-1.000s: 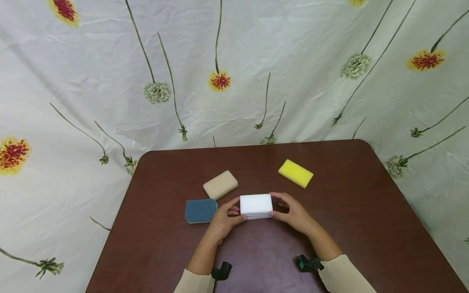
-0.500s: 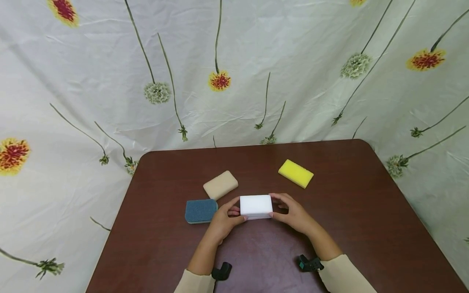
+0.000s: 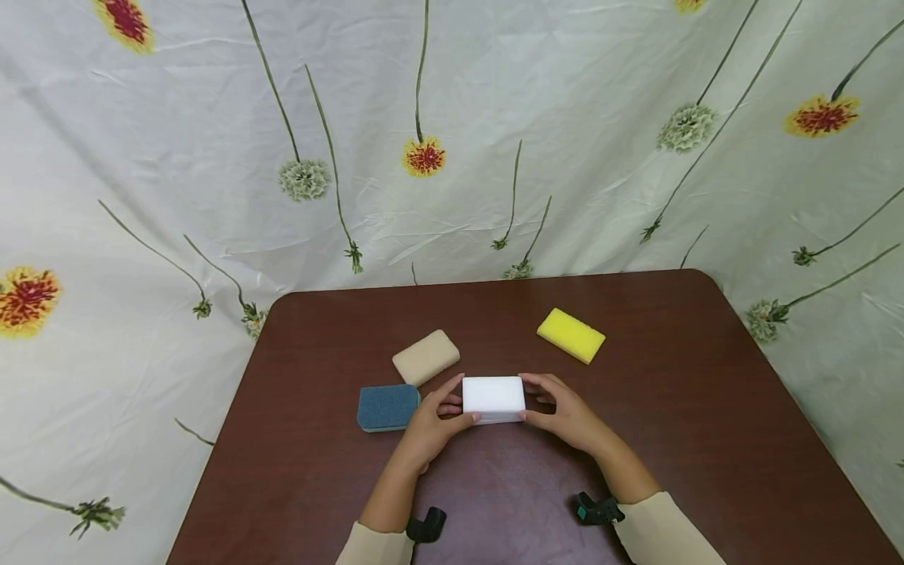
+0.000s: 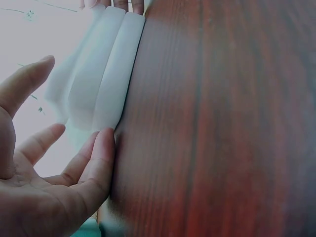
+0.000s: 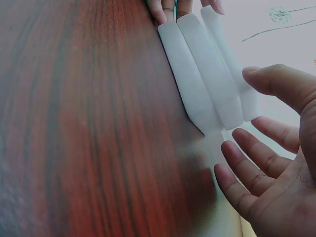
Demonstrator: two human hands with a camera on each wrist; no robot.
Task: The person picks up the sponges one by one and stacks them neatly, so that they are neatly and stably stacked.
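A stack of three white sponges [image 3: 493, 395] lies on the table, one on top of another, with their layers plain in both wrist views. At its left end stands my left hand [image 3: 429, 428], whose fingertips [image 4: 103, 140] touch the end of the stack. The left thumb is raised beside the top layer. My right hand [image 3: 568, 416] is at the other end, fingers spread and loosely bent. Its thumb [image 5: 266, 79] lies close to the top sponge; contact is hard to tell. A blue sponge [image 3: 387, 407] sits close beside my left hand.
Behind the stack lie a beige sponge [image 3: 426, 357] to the left and a yellow sponge [image 3: 571, 335] to the right. The brown table [image 3: 692, 392] ends at a white flowered cloth [image 3: 593, 141].
My left thumb and index finger have shifted slightly at the stack's left corners. The top of the stack sits a touch lower than a second ago. The other sponges stay put.
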